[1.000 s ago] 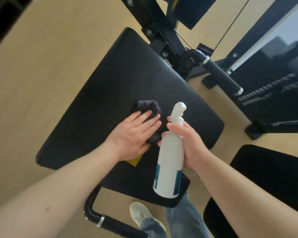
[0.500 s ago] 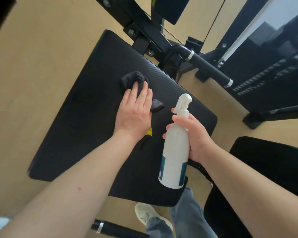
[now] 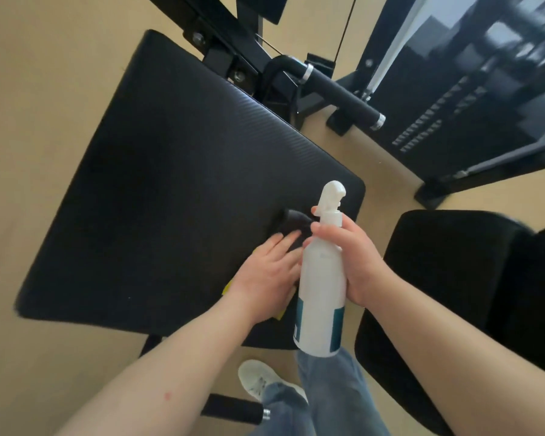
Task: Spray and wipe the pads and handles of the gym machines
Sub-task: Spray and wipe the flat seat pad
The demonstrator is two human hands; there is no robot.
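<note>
A large black seat pad (image 3: 170,184) of a gym machine fills the middle of the view. My left hand (image 3: 269,272) lies flat with straight fingers on a dark cloth (image 3: 291,220) near the pad's right corner, pressing it onto the pad. A yellow edge of the cloth shows under my wrist. My right hand (image 3: 353,256) grips a white spray bottle (image 3: 323,278) with a teal label, held upright just right of the left hand and partly hiding it. A black foam handle (image 3: 343,96) with metal rings juts out behind the pad.
The machine's black frame (image 3: 221,36) and weight stack (image 3: 453,121) stand at the back and right. Another black pad (image 3: 453,278) sits at lower right. A second handle (image 3: 233,409) shows by my shoe and jeans leg on the tan floor (image 3: 29,89).
My left hand has slid the cloth back from the pad's far middle toward the near right corner, beside the bottle. The right hand still holds the bottle upright.
</note>
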